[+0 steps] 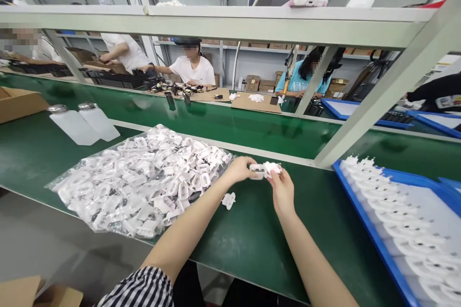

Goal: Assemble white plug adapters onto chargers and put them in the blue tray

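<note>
Right of the frame's centre, the left hand [243,170] pinches a white slotted plastic part [257,170], while the right hand [283,189] grips a second white plastic piece [272,168] just beside it. Whether they are joined, I cannot tell. Light fingertip pressure and square alignment should serve best, clear of the loose white part [229,200] on the green surface [248,235].

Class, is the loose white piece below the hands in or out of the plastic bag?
Out: the white piece lies on the green bench, right of the plastic bag.
</note>
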`<state>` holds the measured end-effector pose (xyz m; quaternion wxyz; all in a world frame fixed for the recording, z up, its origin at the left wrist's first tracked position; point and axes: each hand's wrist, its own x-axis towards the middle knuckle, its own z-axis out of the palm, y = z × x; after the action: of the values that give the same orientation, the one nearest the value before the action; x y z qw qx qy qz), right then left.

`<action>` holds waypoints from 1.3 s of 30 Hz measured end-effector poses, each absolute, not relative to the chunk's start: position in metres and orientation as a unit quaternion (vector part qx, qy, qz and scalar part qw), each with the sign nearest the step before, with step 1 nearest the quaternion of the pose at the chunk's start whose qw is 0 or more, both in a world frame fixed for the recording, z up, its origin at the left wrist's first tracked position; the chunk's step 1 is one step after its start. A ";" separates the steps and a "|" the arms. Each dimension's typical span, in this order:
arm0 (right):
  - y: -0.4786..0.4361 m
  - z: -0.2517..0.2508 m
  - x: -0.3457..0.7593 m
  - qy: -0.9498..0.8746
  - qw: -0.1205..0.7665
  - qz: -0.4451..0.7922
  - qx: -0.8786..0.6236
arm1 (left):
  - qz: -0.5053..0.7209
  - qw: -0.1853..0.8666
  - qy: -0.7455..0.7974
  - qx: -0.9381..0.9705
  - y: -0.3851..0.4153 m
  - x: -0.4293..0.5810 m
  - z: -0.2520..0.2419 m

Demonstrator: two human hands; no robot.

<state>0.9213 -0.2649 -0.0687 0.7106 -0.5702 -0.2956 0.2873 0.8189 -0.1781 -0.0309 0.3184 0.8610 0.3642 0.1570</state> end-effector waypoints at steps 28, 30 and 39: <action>-0.280 -0.059 0.947 -0.617 0.273 0.135 -0.725 | 0.123 0.164 0.369 0.907 -0.222 0.817 -0.062; -0.277 -0.048 0.947 -0.625 0.207 0.133 -0.741 | 0.110 0.160 0.369 0.909 -0.221 0.818 -0.059; -0.256 -0.022 0.944 -0.655 0.059 0.134 -0.742 | -0.059 0.274 0.332 0.901 -0.191 0.832 -0.021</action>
<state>0.9437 -0.2556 -0.0216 0.0587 -0.7416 -0.6548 0.1336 0.8319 -0.1910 -0.0208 0.2735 0.9009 0.3318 -0.0586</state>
